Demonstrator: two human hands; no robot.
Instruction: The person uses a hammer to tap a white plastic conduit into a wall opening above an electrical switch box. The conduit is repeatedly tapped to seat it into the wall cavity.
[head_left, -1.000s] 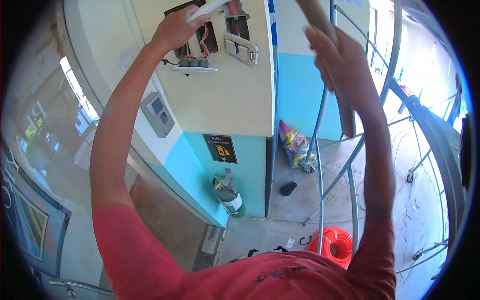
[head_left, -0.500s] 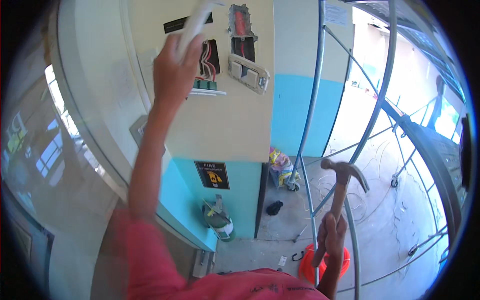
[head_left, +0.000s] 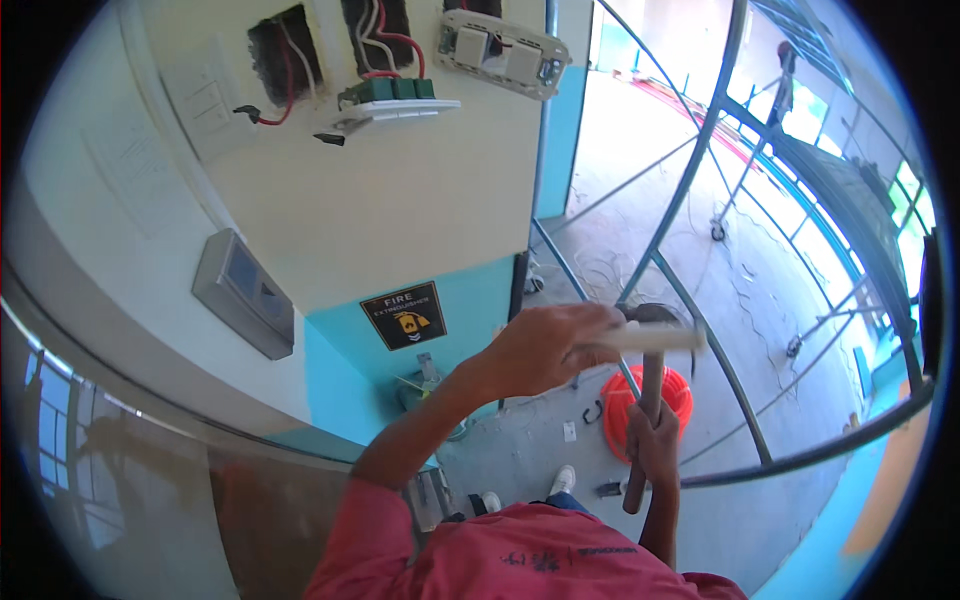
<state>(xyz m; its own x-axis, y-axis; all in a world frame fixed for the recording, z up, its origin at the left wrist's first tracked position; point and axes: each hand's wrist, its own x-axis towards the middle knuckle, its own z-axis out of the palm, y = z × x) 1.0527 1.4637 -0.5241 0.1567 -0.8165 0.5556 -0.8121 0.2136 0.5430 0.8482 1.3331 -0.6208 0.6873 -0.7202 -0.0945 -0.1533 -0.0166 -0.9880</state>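
Observation:
My left hand point(head_left: 545, 345) is closed around a long white stick-like piece point(head_left: 672, 338), blurred by motion, its kind not clear. It points right, across the head of a claw hammer point(head_left: 652, 385); whether they touch I cannot tell. Below, my right hand point(head_left: 655, 440) grips the hammer's wooden handle, head up. On the wall at upper left, a white switch plate with green modules point(head_left: 390, 92) hangs by wires from an open box. To its right a second switch plate point(head_left: 505, 55) hangs askew. Loose red and white wires point(head_left: 290, 90) stick out of another wall opening.
Metal scaffolding point(head_left: 690, 150) stands on the right, with cables on the floor. An orange-red bucket point(head_left: 615, 410) sits behind the hammer. A grey wall box point(head_left: 245, 295) juts out at left. Below a black sign point(head_left: 403, 315) is a partly hidden extinguisher point(head_left: 420, 385).
My left hand has come down from the wall openings toward the hammer, still holding the white piece. My right hand and hammer have shifted slightly left. The view has tilted down.

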